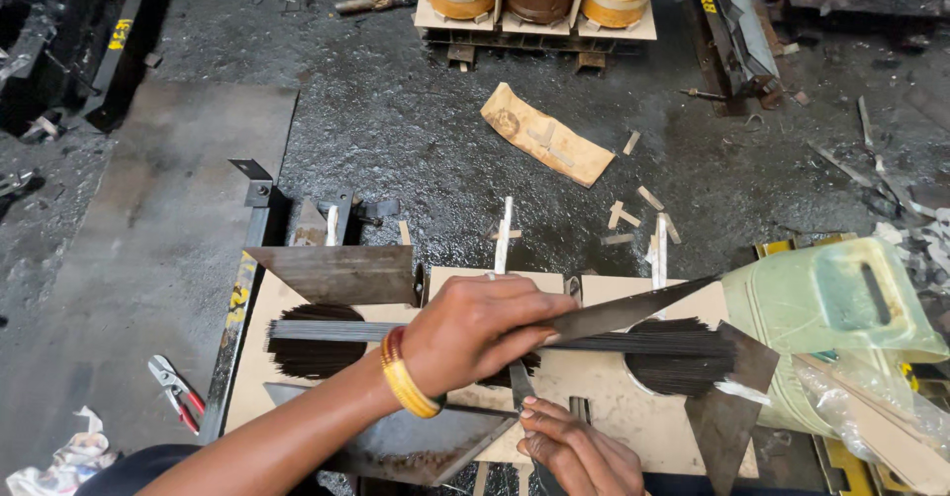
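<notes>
Metal strip [633, 308]: long axis left-right, tip rising toward board's [614, 397] right edge. Left hand [475, 333] pinches its near end. Right hand [574, 451], below at board's near edge, fingers curled, probably gripping upright strip [520, 385].

Dull grey metal sheets [341, 273], streaked with brown rust, are laid on a pale tan board [604, 397]. Black striped stacks of thin plates [683, 352] are seen through round holes in the board. Yellow and red bangles [406, 372] are worn on the left hand [475, 328]. Left of the board, red-handled pliers [176, 389] are seen on the wet black floor [396, 110]. To its right, a pale green plastic can [831, 308] is seen
</notes>
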Demonstrator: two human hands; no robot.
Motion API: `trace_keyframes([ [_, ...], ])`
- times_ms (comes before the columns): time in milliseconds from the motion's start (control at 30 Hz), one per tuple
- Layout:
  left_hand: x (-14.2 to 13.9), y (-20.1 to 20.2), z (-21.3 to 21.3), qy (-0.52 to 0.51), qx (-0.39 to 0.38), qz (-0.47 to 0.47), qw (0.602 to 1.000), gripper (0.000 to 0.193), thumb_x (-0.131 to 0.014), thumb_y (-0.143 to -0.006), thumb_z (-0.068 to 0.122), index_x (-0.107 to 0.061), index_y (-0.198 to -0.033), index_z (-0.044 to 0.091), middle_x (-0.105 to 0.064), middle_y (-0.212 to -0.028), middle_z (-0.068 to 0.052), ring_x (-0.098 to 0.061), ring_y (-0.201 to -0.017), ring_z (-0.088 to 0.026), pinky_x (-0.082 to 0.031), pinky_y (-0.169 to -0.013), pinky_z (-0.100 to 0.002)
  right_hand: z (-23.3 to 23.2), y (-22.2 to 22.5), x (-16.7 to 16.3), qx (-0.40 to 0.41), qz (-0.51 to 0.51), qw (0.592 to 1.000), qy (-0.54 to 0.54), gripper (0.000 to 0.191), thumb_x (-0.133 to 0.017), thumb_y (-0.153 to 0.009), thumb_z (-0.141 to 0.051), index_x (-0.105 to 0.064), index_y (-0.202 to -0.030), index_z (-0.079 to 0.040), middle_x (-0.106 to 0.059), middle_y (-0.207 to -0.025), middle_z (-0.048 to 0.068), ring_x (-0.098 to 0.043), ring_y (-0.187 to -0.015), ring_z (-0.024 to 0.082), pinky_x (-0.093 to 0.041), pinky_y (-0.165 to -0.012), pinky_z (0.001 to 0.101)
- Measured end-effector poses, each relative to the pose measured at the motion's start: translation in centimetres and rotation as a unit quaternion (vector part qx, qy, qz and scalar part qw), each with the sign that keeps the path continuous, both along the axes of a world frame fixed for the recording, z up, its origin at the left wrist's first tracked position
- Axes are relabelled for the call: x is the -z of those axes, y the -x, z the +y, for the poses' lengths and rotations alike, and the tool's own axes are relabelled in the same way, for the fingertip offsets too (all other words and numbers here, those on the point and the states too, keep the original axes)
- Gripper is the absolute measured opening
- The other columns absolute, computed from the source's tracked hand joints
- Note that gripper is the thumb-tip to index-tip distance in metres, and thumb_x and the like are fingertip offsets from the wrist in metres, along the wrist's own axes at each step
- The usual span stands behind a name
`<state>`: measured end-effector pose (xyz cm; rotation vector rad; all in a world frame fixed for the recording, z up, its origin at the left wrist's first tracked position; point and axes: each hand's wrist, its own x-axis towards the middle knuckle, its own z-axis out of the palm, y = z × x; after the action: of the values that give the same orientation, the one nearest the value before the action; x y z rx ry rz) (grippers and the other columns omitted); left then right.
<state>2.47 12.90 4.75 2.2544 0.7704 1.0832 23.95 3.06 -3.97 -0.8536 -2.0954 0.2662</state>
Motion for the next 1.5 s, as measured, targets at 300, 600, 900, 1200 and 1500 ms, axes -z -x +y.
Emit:
trace_keyframes([
  [300,2.6,-3.7,1.3,-0.01,0.031,0.049,0.998,0.032,-0.071,-0.088,0.01,-0.07,-0.12,0.01,-0.065,-0.085,-0.007,-0.067,-0.08,-0.029,-0.054,-0.066,-0.04,-0.2,0.2,-0.1,0.013,-0.001,1.0,0.008,0.012,-0.079,-0.076,-0.006,-0.068,-0.078,-0.002,-0.077,-0.091,0.012,-0.08,-0.099,0.027,-0.062,-0.083,0.0372],
  [600,2.6,-4.4,1.1,-0.032,0.041,0.078,0.996,0.033,-0.072,-0.087,0.011,-0.071,-0.119,0.012,-0.063,-0.081,-0.005,-0.066,-0.077,-0.027,-0.051,-0.062,-0.041,0.1,0.2,-0.6,-0.002,0.009,1.0,-0.016,0.011,-0.078,-0.078,-0.005,-0.068,-0.08,-0.001,-0.077,-0.092,0.013,-0.08,-0.099,0.028,-0.066,-0.086,0.0373],
  [900,2.5,-4.3,0.6,-0.053,0.048,0.063,0.995,0.03,-0.073,-0.089,0.012,-0.072,-0.119,0.013,-0.062,-0.08,-0.003,-0.065,-0.075,-0.025,-0.05,-0.06,-0.04,0.0,-0.1,-0.8,-0.017,-0.002,1.0,0.002,0.009,-0.077,-0.079,-0.002,-0.069,-0.082,0.0,-0.076,-0.096,0.015,-0.079,-0.103,0.028,-0.066,-0.088,0.0386],
  [1200,3.6,-5.4,1.0,-0.052,0.054,0.092,0.993,0.03,-0.072,-0.088,0.011,-0.072,-0.119,0.011,-0.063,-0.078,-0.003,-0.067,-0.074,-0.024,-0.05,-0.057,-0.039,-0.2,0.0,-0.6,-0.008,0.002,0.999,0.037,0.009,-0.079,-0.08,-0.004,-0.071,-0.083,-0.001,-0.076,-0.095,0.014,-0.079,-0.103,0.029,-0.066,-0.088,0.0403],
  [1500,3.7,-7.3,1.5,-0.06,0.038,0.137,0.988,0.031,-0.069,-0.085,0.01,-0.075,-0.115,0.01,-0.064,-0.075,-0.005,-0.067,-0.069,-0.026,-0.05,-0.053,-0.041,1.2,-1.7,-3.3,-0.062,0.039,0.996,0.045,0.023,-0.066,-0.071,-0.003,-0.066,-0.092,0.005,-0.073,-0.104,0.023,-0.077,-0.101,0.036,-0.063,-0.086,0.0406],
])
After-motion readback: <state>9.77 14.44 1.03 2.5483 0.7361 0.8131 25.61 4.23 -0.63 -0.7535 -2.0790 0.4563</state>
